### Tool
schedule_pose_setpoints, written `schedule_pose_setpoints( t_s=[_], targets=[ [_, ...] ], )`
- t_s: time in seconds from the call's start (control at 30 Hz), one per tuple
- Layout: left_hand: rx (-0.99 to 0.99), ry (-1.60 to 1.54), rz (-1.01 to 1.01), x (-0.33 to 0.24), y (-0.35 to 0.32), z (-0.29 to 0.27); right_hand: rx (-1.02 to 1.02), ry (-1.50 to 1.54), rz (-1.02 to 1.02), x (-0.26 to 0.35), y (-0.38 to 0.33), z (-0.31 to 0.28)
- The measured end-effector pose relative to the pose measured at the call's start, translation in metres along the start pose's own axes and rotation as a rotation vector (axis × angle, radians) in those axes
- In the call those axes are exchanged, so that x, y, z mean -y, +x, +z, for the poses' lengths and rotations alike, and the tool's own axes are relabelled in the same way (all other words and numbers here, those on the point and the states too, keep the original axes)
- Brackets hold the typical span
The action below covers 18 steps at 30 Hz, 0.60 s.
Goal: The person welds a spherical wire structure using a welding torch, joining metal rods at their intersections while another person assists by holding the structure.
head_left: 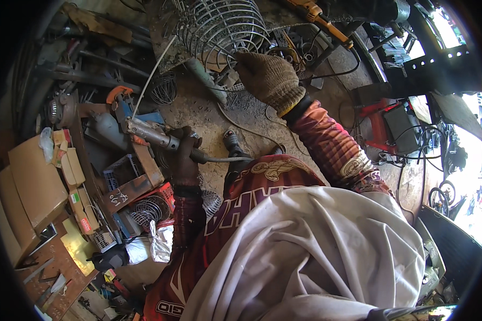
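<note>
My left hand (186, 155), in a dark glove, is wrapped round a welding electrode holder (154, 134) with a thick cable (225, 159) trailing from its end. A long thin welding rod (154, 75) stands out of the holder, and its far end comes close to the cage. At the top middle lies a round cage of bent metal wire (225, 27), made of several rings. My right hand (268, 80), in a brown knitted glove, is closed at the near right edge of this cage, gripping its wire. The fingertips are hidden behind the glove.
An orange angle grinder (326, 24) lies at the top right, its black cord hanging down. A greenish cylinder (206, 80) rests below the cage. Cardboard boxes (37, 182) and metal scrap crowd the left. A red-framed machine (393, 128) stands right; cables cross the floor.
</note>
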<state>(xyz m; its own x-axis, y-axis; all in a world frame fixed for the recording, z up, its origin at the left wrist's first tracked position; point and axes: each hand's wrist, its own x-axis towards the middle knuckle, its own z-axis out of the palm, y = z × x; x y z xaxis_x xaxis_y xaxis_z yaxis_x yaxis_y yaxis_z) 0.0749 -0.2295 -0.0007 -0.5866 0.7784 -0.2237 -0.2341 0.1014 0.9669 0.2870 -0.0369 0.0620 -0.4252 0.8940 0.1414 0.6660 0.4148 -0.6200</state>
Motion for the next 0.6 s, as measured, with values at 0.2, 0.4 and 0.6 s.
schedule_pose_setpoints(
  t_s=[0.2, 0.4, 0.6],
  targets=[
    [-0.028, -0.014, -0.006, -0.011, -0.003, 0.009, -0.057, 0.026, -0.028, -0.011, 0.0, 0.005],
    [-0.075, -0.072, 0.006, -0.006, -0.007, 0.002, -0.005, 0.064, 0.005, -0.012, 0.003, 0.002],
    [-0.072, -0.056, -0.051, 0.004, -0.014, -0.01, 0.0, 0.052, -0.002, -0.013, 0.005, 0.003]
  ],
)
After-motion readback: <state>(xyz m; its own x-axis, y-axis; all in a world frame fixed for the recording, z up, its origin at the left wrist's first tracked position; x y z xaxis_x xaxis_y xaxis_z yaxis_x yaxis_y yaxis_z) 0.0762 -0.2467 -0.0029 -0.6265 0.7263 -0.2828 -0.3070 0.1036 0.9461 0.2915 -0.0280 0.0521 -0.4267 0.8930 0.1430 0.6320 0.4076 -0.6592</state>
